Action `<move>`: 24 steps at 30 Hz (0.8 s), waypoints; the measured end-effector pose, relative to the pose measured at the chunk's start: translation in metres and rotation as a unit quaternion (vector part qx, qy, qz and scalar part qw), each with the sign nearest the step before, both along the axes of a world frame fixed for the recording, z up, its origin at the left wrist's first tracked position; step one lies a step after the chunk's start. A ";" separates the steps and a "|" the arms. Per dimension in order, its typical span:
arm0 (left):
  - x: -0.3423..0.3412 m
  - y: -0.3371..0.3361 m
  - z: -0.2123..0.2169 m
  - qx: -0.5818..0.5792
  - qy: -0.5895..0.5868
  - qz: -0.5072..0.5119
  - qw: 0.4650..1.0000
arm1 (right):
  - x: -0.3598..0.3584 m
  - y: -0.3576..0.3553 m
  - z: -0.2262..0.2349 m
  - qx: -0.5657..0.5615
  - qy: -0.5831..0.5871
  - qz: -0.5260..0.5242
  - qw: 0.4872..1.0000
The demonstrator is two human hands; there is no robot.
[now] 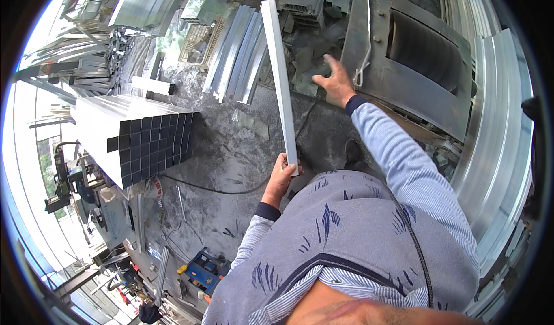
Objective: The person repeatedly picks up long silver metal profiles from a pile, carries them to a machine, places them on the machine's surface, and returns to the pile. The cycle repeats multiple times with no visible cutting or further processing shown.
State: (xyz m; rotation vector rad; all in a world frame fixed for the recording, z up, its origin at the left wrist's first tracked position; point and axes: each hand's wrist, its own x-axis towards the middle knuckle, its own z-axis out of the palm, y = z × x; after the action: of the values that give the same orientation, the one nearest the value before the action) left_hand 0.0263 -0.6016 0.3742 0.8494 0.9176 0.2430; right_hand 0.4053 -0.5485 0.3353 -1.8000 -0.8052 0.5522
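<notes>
We grip the near end of a long pale bar [281, 83] in our L hand [280, 179], thumb & fingers clamped on it just in front of our patterned grey top [346, 224], in a cluttered metal workshop. The bar runs up & away from us, leaning slightly L, its far end nr a group of stacked metal sections [303, 1]. Our R hand [337, 84] reaches fwd, thumb & fingers spread apart, to the R of the bar & apart from it, just beside a dark grey machine [404, 88] w/ a wide blackish roller or belt [424, 54] in its top; we can't tell if that hand touches the machine. A white cord [368, 31] hangs in a loop across the machine's L side. L of the bar, we see silvery profiles [235, 57] laid side by side, w/ a pale crate [194, 45] next to them; further L, a big stack of square tubes [151, 146] shows its dark open ends. A black cable [219, 192] curves over the grey floor [222, 152], & a blue toolbox [203, 272] sits low on our L, nr our elbow
</notes>
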 end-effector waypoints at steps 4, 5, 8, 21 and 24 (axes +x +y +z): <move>0.034 -0.063 0.020 0.281 0.257 -0.065 0.922 | -0.066 -0.035 0.021 0.032 0.532 0.043 0.845; 0.040 -0.074 0.028 0.295 0.297 -0.074 0.905 | -0.073 -0.046 0.024 0.035 0.535 0.052 0.843; 0.049 -0.098 0.051 0.432 0.368 -0.112 0.816 | -0.066 -0.081 0.025 0.026 0.646 0.005 0.763; 0.063 -0.150 0.063 0.617 0.374 -0.202 0.663 | -0.068 -0.198 0.044 0.128 0.596 -0.084 0.788; 0.056 -0.168 0.055 0.606 0.339 -0.195 0.692 | -0.079 -0.219 0.043 0.110 0.578 -0.108 0.802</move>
State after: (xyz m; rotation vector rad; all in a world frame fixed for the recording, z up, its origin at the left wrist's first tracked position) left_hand 0.0821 -0.7694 0.4297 2.4805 1.1882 0.1329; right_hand 0.3260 -0.7675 0.3781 -0.9909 0.1929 1.1610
